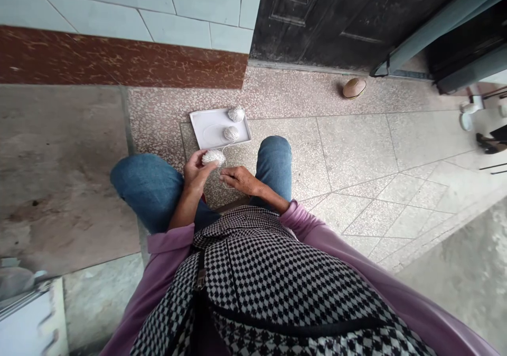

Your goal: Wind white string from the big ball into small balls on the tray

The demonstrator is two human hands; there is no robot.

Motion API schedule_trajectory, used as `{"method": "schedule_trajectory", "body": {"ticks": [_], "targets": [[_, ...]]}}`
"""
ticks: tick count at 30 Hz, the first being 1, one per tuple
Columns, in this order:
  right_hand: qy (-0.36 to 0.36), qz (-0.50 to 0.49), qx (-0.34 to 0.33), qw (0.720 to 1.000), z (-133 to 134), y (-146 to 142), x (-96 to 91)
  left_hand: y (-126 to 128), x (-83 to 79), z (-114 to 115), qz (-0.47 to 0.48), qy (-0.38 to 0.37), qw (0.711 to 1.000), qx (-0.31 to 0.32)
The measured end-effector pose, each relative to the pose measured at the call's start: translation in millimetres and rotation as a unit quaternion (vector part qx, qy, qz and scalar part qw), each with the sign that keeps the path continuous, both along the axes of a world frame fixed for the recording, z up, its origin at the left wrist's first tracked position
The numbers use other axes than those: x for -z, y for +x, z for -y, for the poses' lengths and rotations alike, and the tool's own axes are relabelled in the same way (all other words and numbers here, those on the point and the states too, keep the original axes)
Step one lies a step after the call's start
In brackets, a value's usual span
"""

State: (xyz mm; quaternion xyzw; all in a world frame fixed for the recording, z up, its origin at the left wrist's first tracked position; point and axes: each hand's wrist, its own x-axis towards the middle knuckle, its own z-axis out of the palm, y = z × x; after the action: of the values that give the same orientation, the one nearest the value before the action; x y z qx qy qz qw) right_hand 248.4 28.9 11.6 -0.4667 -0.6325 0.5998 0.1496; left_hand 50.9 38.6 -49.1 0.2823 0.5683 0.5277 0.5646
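Observation:
My left hand [197, 170] is closed round a ball of white yarn [214, 158], held between my knees. Close beside it, my right hand [240, 179] has its fingers pinched together, with a strand of white yarn [226, 160] running down to them from the ball. Just beyond my hands, a shallow white tray [204, 121] lies on the floor. Two more white yarn balls rest in it: one ball [236, 114] at its far right corner and a smaller ball [231, 133] nearer to me. A strand loops from the smaller ball toward the held one.
A tiled wall [190, 7] with a brown base stands ahead on the left, and a dark door [317, 23] on the right. A rounded woven-looking object [354, 88] sits on the speckled floor near the door. Part of another person's shoe [485, 143] shows at far right.

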Motion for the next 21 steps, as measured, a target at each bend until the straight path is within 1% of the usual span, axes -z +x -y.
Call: {"method": "schedule_trajectory", "body": {"ticks": [2, 4, 6, 8, 10, 11, 14, 18, 21], "targets": [[0.043, 0.029, -0.002, 0.999, -13.5, 8.3, -9.1, -2.1, -1.6, -0.1, -0.044, -0.021, 0.998, 0.047], [0.069, 0.045, 0.015, 0.996, -31.4, 17.4, -12.3, -4.9, -3.2, 1.5, -0.066, -0.045, 0.990, 0.112], [0.080, 0.036, 0.044, 0.995, -48.8, 24.7, -8.5, -7.1, -4.1, 4.9, -0.040, -0.057, 0.984, 0.163], [0.068, 0.000, 0.079, 0.995, -60.9, 28.3, 0.3, -7.7, -4.2, 8.8, 0.036, -0.060, 0.980, 0.185], [0.036, -0.051, 0.108, 0.992, -65.4, 27.7, 10.9, -7.0, -3.5, 11.7, 0.110, -0.060, 0.975, 0.185], [0.015, -0.076, 0.120, 0.990, -64.8, 26.0, 16.0, -6.5, -3.1, 12.4, 0.132, -0.060, 0.973, 0.182], [-0.042, -0.120, 0.157, 0.979, -55.0, 17.9, 28.7, -5.8, -2.0, 12.2, 0.153, -0.054, 0.971, 0.176], [-0.099, -0.132, 0.211, 0.963, -36.2, 8.3, 41.8, -5.3, -2.5, 10.3, 0.193, -0.039, 0.965, 0.173], [-0.123, -0.123, 0.220, 0.960, -25.5, 5.8, 49.5, -3.0, -4.2, 10.4, 0.210, -0.029, 0.966, 0.150]]}}
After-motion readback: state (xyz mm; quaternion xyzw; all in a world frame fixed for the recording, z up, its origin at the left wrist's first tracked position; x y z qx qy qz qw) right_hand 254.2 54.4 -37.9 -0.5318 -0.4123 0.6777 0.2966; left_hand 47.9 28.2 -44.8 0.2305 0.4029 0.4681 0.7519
